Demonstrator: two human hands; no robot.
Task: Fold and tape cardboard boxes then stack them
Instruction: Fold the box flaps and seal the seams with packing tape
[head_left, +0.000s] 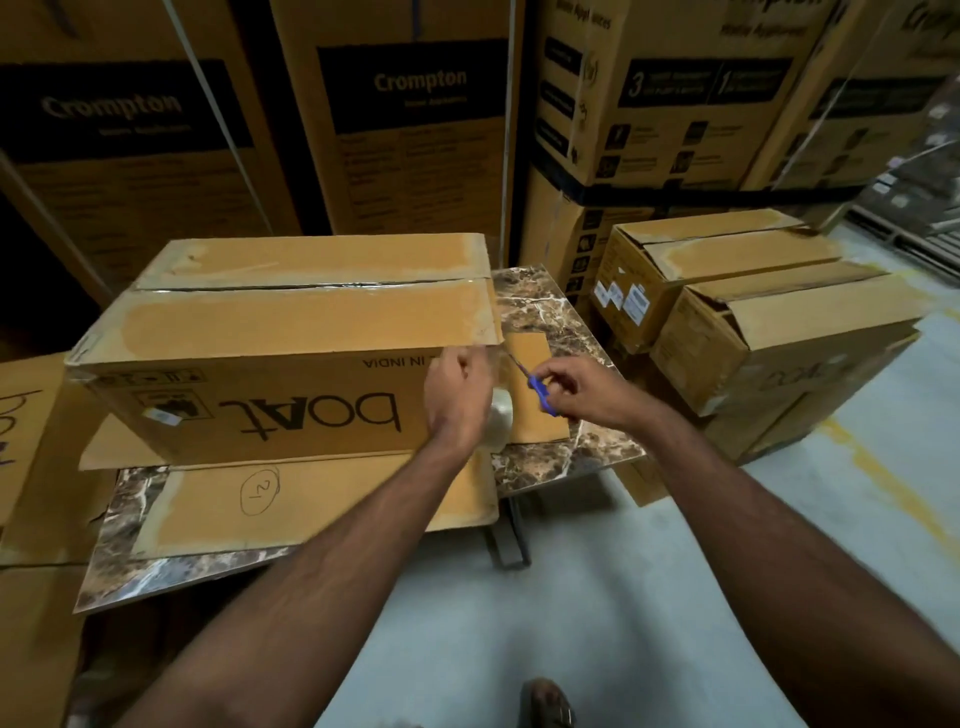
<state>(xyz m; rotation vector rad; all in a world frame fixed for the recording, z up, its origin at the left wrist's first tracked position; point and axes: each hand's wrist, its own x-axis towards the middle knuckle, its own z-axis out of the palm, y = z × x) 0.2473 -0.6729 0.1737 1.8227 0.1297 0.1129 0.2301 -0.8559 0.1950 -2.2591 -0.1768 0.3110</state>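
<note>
A brown cardboard box (270, 358) printed "boAt" upside down stands on a marble-patterned table (550, 457), its top flaps closed along a taped seam. My left hand (457, 395) is at the box's near right corner, holding a roll of clear tape (501, 418). My right hand (576, 387) grips blue-handled scissors (537, 389), blades pointing up-left toward the stretched tape at the box corner. The box's lower flaps (322, 499) lie spread flat on the table.
Two closed cardboard boxes (758, 312) sit on the floor to the right. Tall Crompton cartons (415, 119) form a wall behind. Flat cardboard (26, 447) lies at the left. Grey floor with a yellow line (883, 483) spreads to the near right. My foot (545, 701) shows below.
</note>
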